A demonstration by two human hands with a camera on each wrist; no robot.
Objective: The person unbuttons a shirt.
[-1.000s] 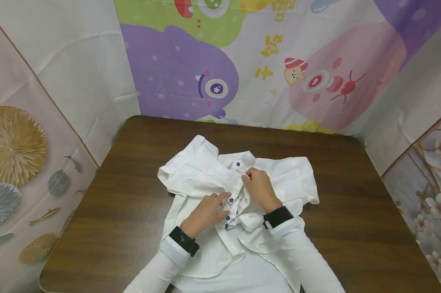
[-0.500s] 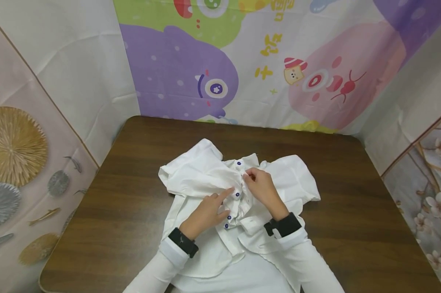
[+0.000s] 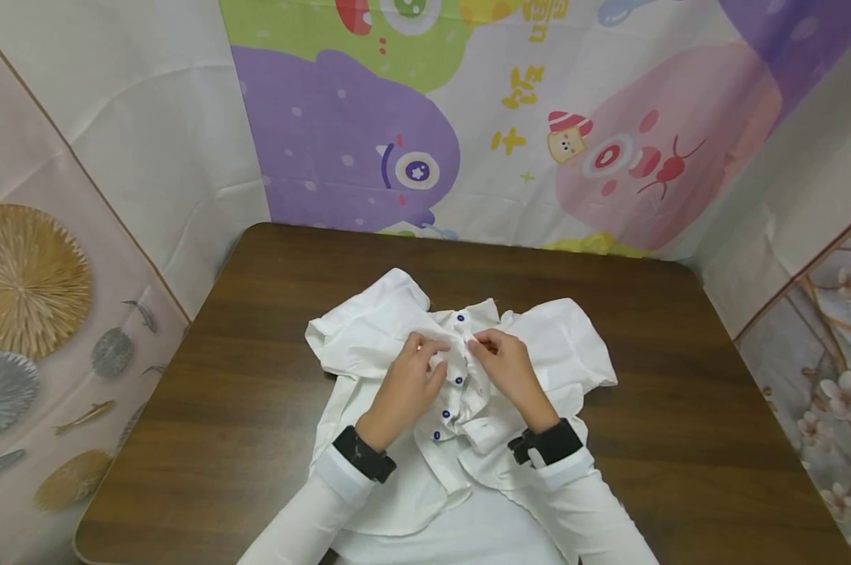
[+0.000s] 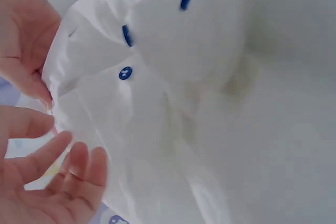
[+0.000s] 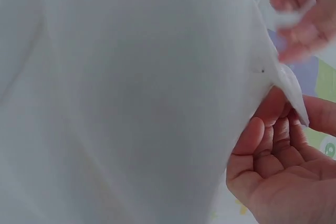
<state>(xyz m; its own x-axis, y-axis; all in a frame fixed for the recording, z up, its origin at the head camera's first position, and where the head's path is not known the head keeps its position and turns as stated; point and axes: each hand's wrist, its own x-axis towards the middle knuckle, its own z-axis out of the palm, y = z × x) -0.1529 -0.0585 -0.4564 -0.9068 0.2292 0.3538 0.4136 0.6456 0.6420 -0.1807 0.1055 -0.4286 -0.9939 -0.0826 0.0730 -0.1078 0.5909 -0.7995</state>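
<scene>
A white short-sleeved shirt (image 3: 369, 329) with dark blue buttons lies spread on the table, its collar toward the far edge. My right hand (image 3: 512, 370) pinches the front edge of the shirt just below the collar; in the right wrist view, thumb and fingers of the right hand (image 5: 286, 174) hold a fold of the cloth. Opposite it, my left hand (image 3: 406, 384) hovers over the shirt front with loosely bent fingers and nothing between them. The left wrist view shows this left hand (image 4: 58, 182) beside the cloth and a blue button (image 4: 125, 73) on the shirt front.
The brown wooden table (image 3: 256, 314) carries the shirt. A cartoon-printed cloth (image 3: 510, 196) hangs behind the far edge, with patterned hangings at both sides. Black bands (image 3: 363, 453) circle both wrists.
My left hand has lifted off the button it was touching and moved up toward the collar, nearer the right hand. The right hand keeps its pinch, and the shirt front has shifted slightly.
</scene>
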